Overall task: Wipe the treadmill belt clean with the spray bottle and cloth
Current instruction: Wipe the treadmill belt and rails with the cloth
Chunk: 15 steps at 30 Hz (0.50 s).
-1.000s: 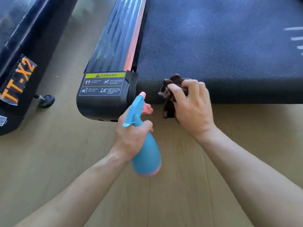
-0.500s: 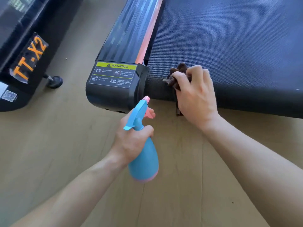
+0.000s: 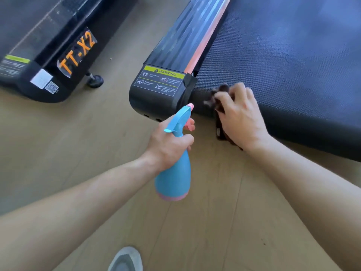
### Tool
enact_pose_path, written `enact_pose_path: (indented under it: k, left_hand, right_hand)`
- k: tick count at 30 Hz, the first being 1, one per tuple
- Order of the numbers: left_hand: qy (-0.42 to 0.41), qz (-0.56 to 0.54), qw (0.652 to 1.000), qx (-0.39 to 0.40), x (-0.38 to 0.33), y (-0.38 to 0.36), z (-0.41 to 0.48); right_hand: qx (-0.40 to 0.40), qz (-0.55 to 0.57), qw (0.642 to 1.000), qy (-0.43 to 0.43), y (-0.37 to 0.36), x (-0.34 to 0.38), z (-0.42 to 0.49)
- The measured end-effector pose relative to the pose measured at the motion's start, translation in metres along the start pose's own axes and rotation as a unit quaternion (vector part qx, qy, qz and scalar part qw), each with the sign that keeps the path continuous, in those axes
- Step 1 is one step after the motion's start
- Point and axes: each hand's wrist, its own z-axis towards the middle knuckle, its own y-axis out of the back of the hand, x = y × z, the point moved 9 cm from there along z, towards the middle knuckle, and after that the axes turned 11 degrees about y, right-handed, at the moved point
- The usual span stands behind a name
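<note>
The dark textured treadmill belt fills the upper right. My right hand presses a crumpled dark brown cloth against the belt's rounded rear edge, near its left corner. Part of the cloth hangs below my palm toward the floor. My left hand grips the neck of a blue spray bottle with a pink base and pink nozzle tip. The nozzle points up at the treadmill's rear corner, a little left of the cloth.
The treadmill's black side rail with an orange stripe ends in a cap bearing a yellow warning label. A second black machine marked TT-X2 stands at left on a small foot. Wooden floor lies between. A grey shoe shows at the bottom.
The view has swung so the treadmill corner sits farther right and the second machine shows more. My right hand with the cloth has stayed on the belt's rear edge. The bottle stays held the same way.
</note>
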Motion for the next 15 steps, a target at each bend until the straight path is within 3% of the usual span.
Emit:
enact_pose_path:
  k: [4,10,15]
  left_hand:
    - [0.006,0.004,1.0,0.005,0.009,-0.002,-0.003]
    - [0.033,0.036,0.999,-0.01,0.034,-0.003,0.005]
    - [0.036,0.043,0.998,-0.021,0.035,-0.005,0.012]
  right_hand:
    - [0.027,-0.006,0.997,0.067,0.003,-0.002,-0.028]
    - [-0.019,0.004,0.999,-0.033,-0.011,-0.003,0.022]
    - [-0.037,0.018,0.999,-0.016,-0.007,-0.001,0.02]
